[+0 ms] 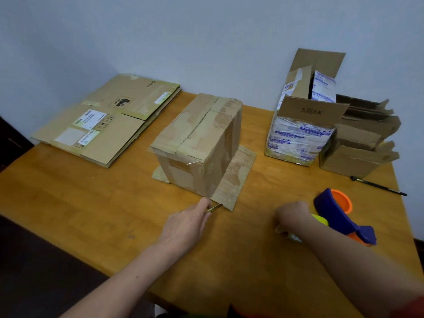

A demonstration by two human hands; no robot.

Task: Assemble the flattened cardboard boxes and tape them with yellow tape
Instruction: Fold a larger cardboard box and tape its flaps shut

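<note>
Presently: left hand (188,223) pinching yellow tape (214,207) end, box (202,143) flap just beyond fingertips (205,203); right hand (291,216) curled round dispenser (339,214); likely fault: slack strip twisting, sticking to itself or table (91,203).

- Orange-brown wooden table (91,203): smooth, with a soft sheen.
- Upright brown cardboard box (202,138): matt board, with glossy wrinkled tape bands over its seams.
- Flattened brown cardboard boxes (119,104): matt, with smooth white paper labels.
- Blue and orange plastic tape dispenser (339,214): smooth, slightly shiny.
- Yellowish strip of tape (215,207): thin glossy film.
- Open cardboard box wrapped in blue-printed white tape (300,138): glossy, creased.
- Torn brown cardboard box (360,157): rough, ragged edges.
</note>
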